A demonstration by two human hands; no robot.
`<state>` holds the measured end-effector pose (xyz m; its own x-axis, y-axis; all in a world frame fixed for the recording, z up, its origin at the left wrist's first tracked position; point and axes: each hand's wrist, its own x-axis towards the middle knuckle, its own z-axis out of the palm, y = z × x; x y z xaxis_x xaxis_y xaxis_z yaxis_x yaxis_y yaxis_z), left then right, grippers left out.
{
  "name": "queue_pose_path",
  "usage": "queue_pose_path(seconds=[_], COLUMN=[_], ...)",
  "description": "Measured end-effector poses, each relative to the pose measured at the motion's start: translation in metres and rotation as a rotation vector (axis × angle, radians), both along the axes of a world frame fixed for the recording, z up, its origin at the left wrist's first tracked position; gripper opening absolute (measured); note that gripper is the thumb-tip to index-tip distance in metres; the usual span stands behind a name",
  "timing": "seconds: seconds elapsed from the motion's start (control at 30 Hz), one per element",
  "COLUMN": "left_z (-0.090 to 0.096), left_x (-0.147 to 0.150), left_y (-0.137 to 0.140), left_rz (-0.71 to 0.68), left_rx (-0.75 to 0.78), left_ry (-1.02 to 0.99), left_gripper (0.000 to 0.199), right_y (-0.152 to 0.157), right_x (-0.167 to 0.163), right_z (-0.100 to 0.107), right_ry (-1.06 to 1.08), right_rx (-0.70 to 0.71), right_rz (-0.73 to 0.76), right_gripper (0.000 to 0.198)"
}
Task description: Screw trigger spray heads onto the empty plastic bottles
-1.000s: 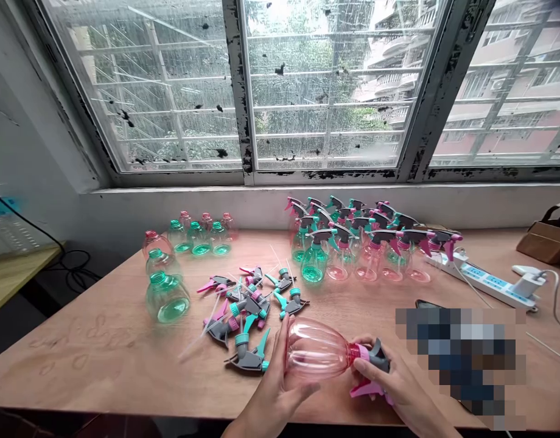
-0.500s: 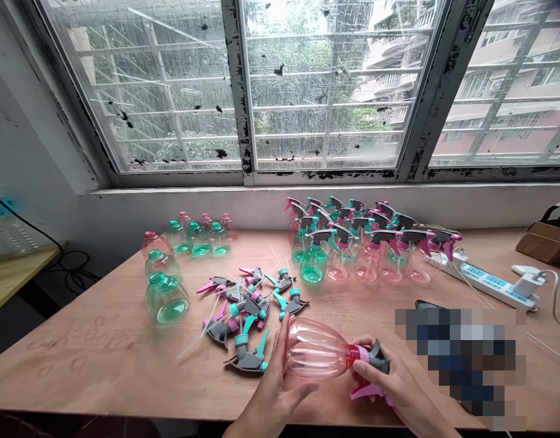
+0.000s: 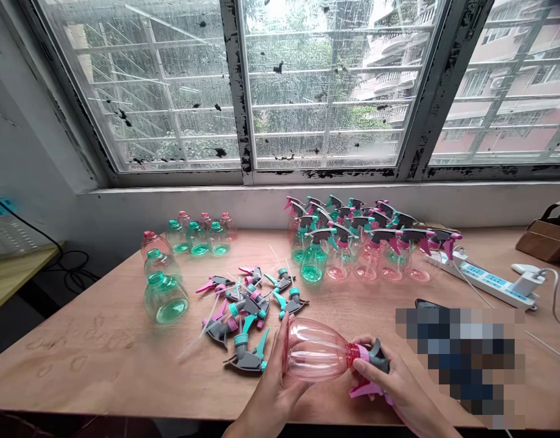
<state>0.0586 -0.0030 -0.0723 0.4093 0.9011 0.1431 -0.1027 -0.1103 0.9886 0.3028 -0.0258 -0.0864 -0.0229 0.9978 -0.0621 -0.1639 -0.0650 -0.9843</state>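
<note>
A clear pink spray bottle [image 3: 317, 351] lies sideways between my hands, above the table's front edge. My left hand [image 3: 275, 380] is wrapped round its base end. At the neck, my right hand [image 3: 389, 380] grips the grey and pink spray head [image 3: 375, 358], thumb on the pink collar; the pink trigger points down toward me. Whether the collar is fully tight I cannot tell. Just left of my left hand lies a pile of loose spray heads [image 3: 250, 304], grey with teal or pink parts, some with thin clear tubes.
Green and pink bottles without heads [image 3: 165, 298] stand at the left. Several bottles with spray heads [image 3: 313, 264] stand in rows at the back. A white power strip [image 3: 490, 285], cables, a brown bag [image 3: 545, 238] and a blurred-out object [image 3: 472, 359] are on the right.
The bottle has turned slightly about its long axis, and the fingers of my left hand have closed further round its base. My right hand keeps its hold at the neck.
</note>
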Motion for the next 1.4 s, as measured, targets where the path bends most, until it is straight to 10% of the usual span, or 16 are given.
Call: queue_pose_path(seconds=[1.4], left_z=[0.0038], left_x=[-0.0012], left_y=[-0.0032], left_rz=[-0.051], left_rx=[-0.053], left_ry=[-0.026], left_gripper=[0.112], right_y=[0.0007], right_x=[-0.0018], right_z=[0.0023], right_ry=[0.055], right_rx=[-0.001], right_rz=[-0.033], right_gripper=[0.045])
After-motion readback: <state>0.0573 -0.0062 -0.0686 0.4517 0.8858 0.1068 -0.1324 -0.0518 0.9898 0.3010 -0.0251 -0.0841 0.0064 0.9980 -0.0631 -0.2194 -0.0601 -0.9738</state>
